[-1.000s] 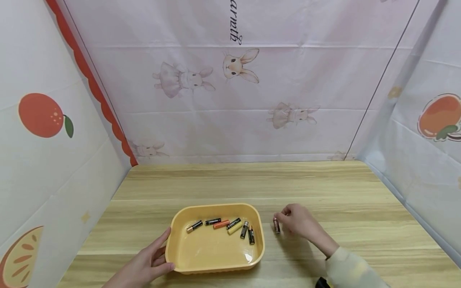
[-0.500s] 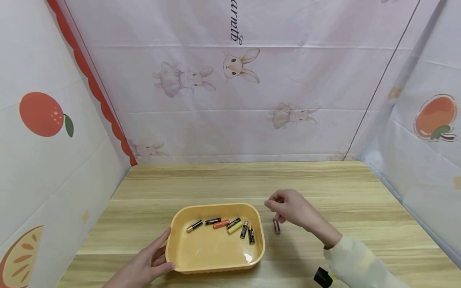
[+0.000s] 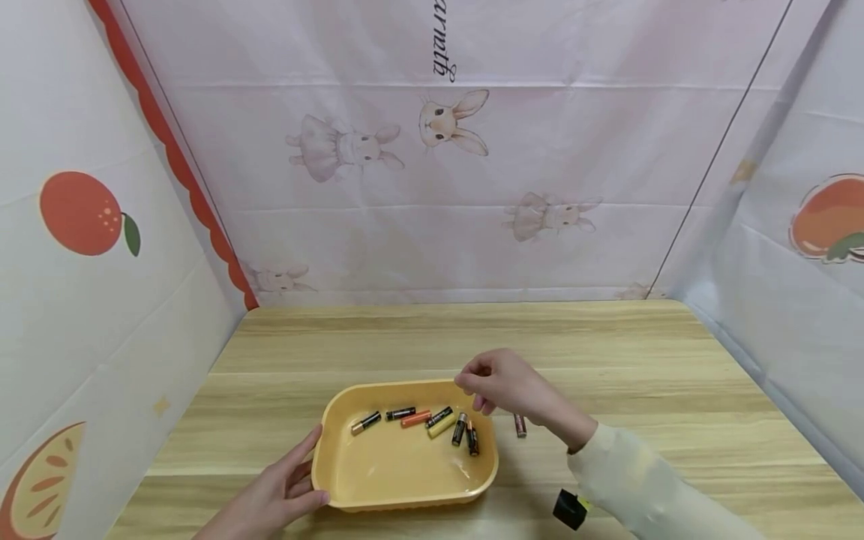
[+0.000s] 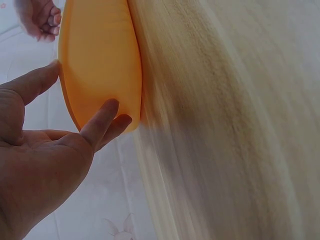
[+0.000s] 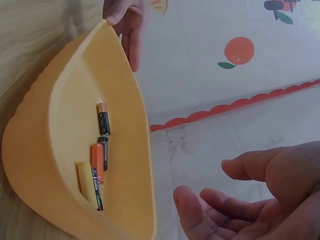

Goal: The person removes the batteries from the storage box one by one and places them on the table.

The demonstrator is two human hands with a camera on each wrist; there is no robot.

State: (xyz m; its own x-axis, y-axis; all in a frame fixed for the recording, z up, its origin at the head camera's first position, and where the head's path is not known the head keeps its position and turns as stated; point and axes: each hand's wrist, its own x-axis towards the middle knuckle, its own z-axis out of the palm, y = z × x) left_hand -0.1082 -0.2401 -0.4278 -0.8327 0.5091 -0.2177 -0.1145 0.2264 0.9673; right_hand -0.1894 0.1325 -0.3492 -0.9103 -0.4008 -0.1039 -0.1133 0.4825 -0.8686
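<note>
A yellow plastic basin stands on the table, with several AA-size batteries lying along its back and right side. My left hand grips the basin's left end, thumb at the front corner and fingers against the outer wall. Above the basin's back right corner hovers my right hand. In the right wrist view its thumb and fingers are apart, with nothing seen between them. A dark red battery lies on the table just right of the basin, partly hidden by the right hand. An orange battery lies among those inside.
The light wood tabletop surrounds the basin. Printed cloth walls rise at the back and both sides. A small black device hangs below the right sleeve.
My right hand has come off the dark red battery, risen and moved left over the basin's edge. That battery stays in place. The left hand and basin have hardly moved.
</note>
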